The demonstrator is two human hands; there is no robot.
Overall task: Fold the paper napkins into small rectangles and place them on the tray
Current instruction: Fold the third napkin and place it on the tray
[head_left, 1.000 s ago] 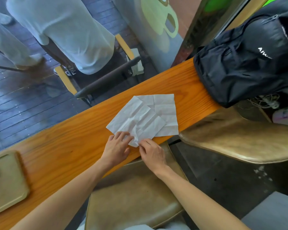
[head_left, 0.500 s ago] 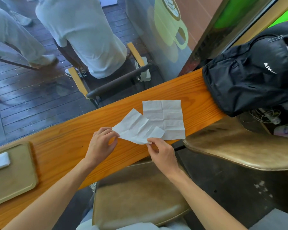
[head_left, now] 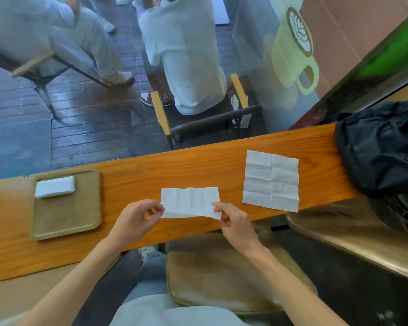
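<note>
Now the fingers of the left hand [head_left: 137, 216] are curled, with thumb and forefinger pinching the near left corner of a half-folded napkin [head_left: 190, 202]. The right hand [head_left: 233, 221] does the same at the near right corner, its fingertips closed on the paper edge. Between the two hands the napkin hangs as a long white strip, doubled over, its crease lines running across it; its near edge is lifted and its far edge sits low over the wooden counter [head_left: 198, 165], though whether it touches the wood cannot be told.

Just to the right of it, a second napkin [head_left: 271, 180] lies flat and fully unfolded on the counter, apart from the hands, showing a grid of creases. To the left, well apart from the hands, a tan tray [head_left: 66, 220] rests on the counter; one folded napkin [head_left: 55, 186], a small white rectangle, lies in the tray's far left corner.

At the counter's right end sits a black bag [head_left: 382, 147], near the flat napkin but not touching it. Below the counter edge are brown padded stools [head_left: 226, 276]. Beyond the counter, through a window, people in pale clothes sit on chairs [head_left: 198, 123] over a dark plank floor.
</note>
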